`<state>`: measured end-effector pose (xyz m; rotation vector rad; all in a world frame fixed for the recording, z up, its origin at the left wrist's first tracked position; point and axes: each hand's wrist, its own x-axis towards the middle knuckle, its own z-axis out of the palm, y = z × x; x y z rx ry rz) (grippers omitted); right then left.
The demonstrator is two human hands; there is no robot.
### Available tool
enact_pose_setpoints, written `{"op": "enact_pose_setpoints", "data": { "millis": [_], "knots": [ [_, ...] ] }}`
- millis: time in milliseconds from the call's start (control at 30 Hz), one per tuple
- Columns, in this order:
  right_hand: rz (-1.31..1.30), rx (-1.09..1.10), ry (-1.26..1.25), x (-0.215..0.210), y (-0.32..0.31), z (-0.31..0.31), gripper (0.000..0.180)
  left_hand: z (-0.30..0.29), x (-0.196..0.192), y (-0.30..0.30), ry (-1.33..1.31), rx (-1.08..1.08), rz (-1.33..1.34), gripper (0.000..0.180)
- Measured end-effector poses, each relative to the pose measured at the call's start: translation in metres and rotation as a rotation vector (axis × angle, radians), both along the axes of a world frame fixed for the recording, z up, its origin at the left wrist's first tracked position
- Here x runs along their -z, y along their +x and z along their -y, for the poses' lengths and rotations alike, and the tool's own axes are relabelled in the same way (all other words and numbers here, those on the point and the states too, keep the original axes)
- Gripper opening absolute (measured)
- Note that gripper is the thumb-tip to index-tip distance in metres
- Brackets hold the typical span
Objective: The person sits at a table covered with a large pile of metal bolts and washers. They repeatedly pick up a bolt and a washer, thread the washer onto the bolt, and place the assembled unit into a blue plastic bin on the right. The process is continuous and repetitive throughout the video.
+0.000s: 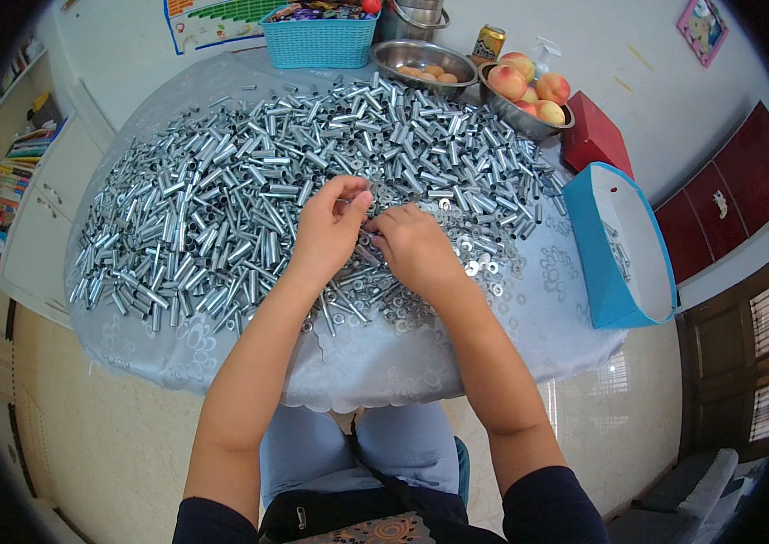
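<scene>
A wide heap of silvery metal tubes [221, 181] and bolts covers most of the table, with many flat washers [484, 267] near its front right. Over the middle of this heap my left hand [332, 227] is closed, thumb and forefinger pinched together. Close beside it my right hand [416, 249] is closed too, its fingers curled toward the left fingertips. Whatever small piece lies between the fingers is mostly hidden. A blue fabric bin [604, 263] with a white lining stands at the table's right edge, holding several metal pieces [618, 249].
Along the back are a turquoise basket [319, 45] of packets, a steel bowl [402, 56] of eggs, a drink can [488, 43] and a bowl of peaches [529, 122]. A red box [594, 136] sits behind the blue bin. The patterned tablecloth [384, 372] hangs over the front edge.
</scene>
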<state>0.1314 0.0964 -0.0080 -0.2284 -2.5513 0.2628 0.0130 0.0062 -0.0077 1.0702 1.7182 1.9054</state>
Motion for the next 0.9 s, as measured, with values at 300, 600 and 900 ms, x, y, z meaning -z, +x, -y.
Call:
{"op": "enact_pose_setpoints", "data": {
  "millis": [300, 600, 900],
  "knots": [
    [0.035, -0.053, 0.01, 0.001, 0.0, -0.005, 0.018, -0.001, 0.0, 0.0, 0.006, 0.009, -0.015, 0.017],
    [0.028, -0.073, -0.099, -0.007, 0.003, -0.002, 0.016, 0.001, -0.002, 0.001, 0.004, -0.009, -0.027, 0.017],
    [0.066, -0.093, -0.159, -0.013, 0.005, -0.005, 0.011, 0.001, -0.002, 0.0, 0.011, -0.011, -0.047, 0.018]
  ]
}}
